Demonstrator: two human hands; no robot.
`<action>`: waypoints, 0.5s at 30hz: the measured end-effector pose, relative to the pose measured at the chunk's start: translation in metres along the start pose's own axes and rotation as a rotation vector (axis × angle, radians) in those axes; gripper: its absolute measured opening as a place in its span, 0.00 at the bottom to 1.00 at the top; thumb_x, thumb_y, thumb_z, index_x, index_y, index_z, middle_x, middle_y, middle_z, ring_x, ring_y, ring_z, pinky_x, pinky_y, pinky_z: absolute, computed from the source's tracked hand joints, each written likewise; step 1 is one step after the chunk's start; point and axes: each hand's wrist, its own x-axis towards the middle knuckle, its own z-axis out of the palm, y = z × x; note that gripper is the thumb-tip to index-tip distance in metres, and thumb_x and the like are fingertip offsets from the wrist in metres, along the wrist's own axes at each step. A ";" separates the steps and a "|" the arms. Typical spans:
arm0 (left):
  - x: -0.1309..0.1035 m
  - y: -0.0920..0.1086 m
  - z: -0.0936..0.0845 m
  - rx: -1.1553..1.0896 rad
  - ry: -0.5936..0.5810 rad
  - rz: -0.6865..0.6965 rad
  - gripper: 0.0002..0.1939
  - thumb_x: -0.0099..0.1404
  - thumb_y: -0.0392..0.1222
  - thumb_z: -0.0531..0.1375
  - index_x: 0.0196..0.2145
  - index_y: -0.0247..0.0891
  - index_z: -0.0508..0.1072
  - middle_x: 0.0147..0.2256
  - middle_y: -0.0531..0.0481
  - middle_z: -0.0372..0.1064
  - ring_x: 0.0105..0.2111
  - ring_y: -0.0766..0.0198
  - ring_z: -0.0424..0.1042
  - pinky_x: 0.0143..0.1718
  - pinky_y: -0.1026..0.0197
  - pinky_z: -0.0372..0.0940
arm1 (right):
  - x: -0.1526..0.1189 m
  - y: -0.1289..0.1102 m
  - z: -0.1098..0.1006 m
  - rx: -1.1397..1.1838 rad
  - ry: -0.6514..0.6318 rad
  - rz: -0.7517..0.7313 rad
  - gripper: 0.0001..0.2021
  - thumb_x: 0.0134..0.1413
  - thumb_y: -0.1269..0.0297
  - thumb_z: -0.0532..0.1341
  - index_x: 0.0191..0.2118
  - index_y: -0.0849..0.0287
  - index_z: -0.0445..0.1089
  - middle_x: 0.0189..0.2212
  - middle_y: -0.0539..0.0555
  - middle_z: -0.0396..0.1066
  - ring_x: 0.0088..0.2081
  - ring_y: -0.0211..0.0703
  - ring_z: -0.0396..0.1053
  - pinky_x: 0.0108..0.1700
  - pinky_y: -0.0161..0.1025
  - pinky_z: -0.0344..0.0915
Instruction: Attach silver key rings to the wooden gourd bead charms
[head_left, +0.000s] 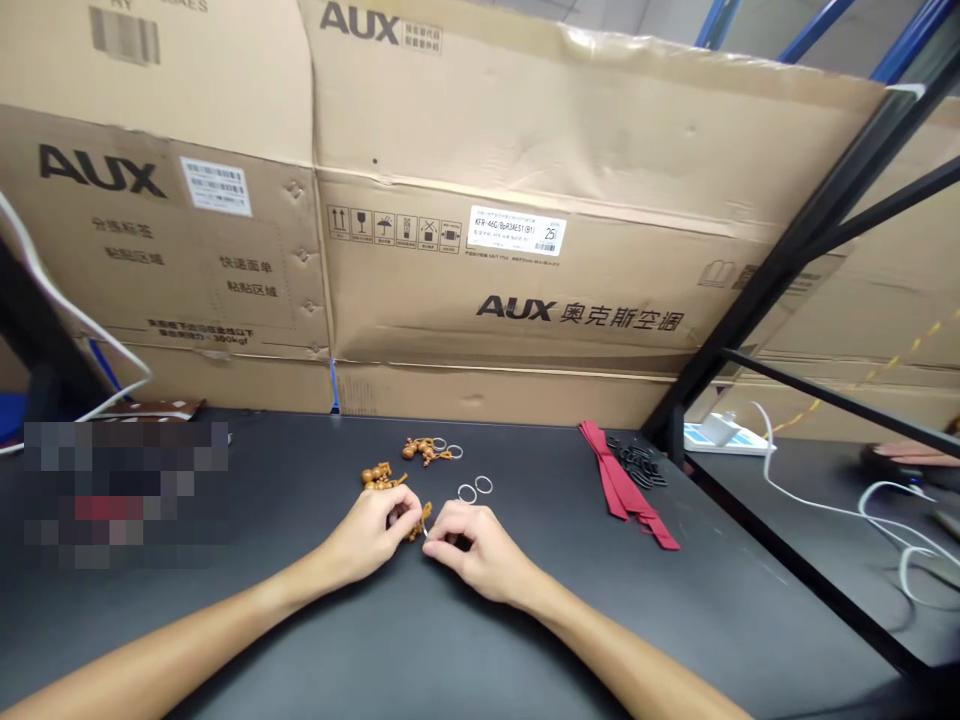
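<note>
"Which way does your charm point?"

"The small brown charm (414, 532) sits between my two grips, its long axis slanting. The cord loop (427, 510) is at the far, right-hand end, and the beads are lower, toward my left grip (380, 530)."

"How closed are you?"

"My left grip is pinched, thumb to forefinger, on the charm. My right grip (481, 552) is nearly closed too, fingertips together on the edge of a thin metal ring (425, 533); most of it is hidden."

"And your arms?"

"Each forearm slants in from its own near side, low over the black tabletop (405, 640). My wrists are slightly bent, fingers curled inward so the tips almost meet."

"What's around you?"

"Beaded charms (381, 477) just beyond my left grip, with more farther out; two loose rings (475, 490) just beyond my right. Red strips (628, 487) and black pieces (641, 465) lie well to the right of it."

"Any writing?"

"Ahead of both grips, the large carton (555, 120) reads AUX, and lower down AUX 奥克斯空调. Its white label (517, 231) says KFR-46G/BpR3AES1(B1), with a 25. The left carton (150, 240) also says AUX, with 300kgf near its bottom."
</note>
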 end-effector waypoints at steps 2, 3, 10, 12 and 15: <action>0.000 0.000 0.000 -0.009 -0.006 0.005 0.12 0.67 0.44 0.53 0.29 0.36 0.69 0.25 0.53 0.69 0.26 0.65 0.66 0.30 0.64 0.60 | 0.000 -0.001 0.001 -0.020 0.012 0.026 0.04 0.54 0.69 0.63 0.29 0.58 0.73 0.27 0.49 0.70 0.30 0.37 0.66 0.34 0.34 0.62; 0.000 0.000 0.000 -0.015 -0.015 0.012 0.12 0.68 0.44 0.53 0.29 0.36 0.69 0.26 0.53 0.69 0.26 0.65 0.66 0.30 0.64 0.60 | 0.000 -0.002 0.002 -0.031 0.023 0.050 0.05 0.54 0.69 0.63 0.28 0.58 0.73 0.27 0.49 0.70 0.30 0.37 0.66 0.34 0.33 0.62; -0.003 -0.002 0.001 -0.025 -0.083 0.066 0.12 0.68 0.43 0.53 0.31 0.37 0.70 0.27 0.53 0.70 0.27 0.65 0.67 0.30 0.65 0.61 | 0.002 -0.003 0.002 -0.035 0.027 0.066 0.09 0.58 0.69 0.60 0.27 0.59 0.73 0.25 0.48 0.68 0.28 0.36 0.64 0.32 0.32 0.60; -0.002 -0.001 0.001 0.007 -0.050 0.057 0.12 0.68 0.44 0.53 0.30 0.37 0.69 0.26 0.52 0.70 0.27 0.65 0.68 0.30 0.65 0.61 | 0.001 -0.003 0.000 -0.009 0.013 0.049 0.07 0.58 0.69 0.61 0.29 0.59 0.73 0.27 0.49 0.69 0.29 0.36 0.65 0.33 0.33 0.61; 0.000 0.000 0.001 0.063 0.017 0.033 0.13 0.68 0.45 0.53 0.28 0.37 0.68 0.25 0.52 0.70 0.25 0.65 0.67 0.30 0.64 0.60 | -0.001 -0.002 -0.002 0.014 -0.019 -0.004 0.06 0.58 0.68 0.62 0.30 0.58 0.73 0.29 0.50 0.71 0.31 0.37 0.66 0.36 0.34 0.63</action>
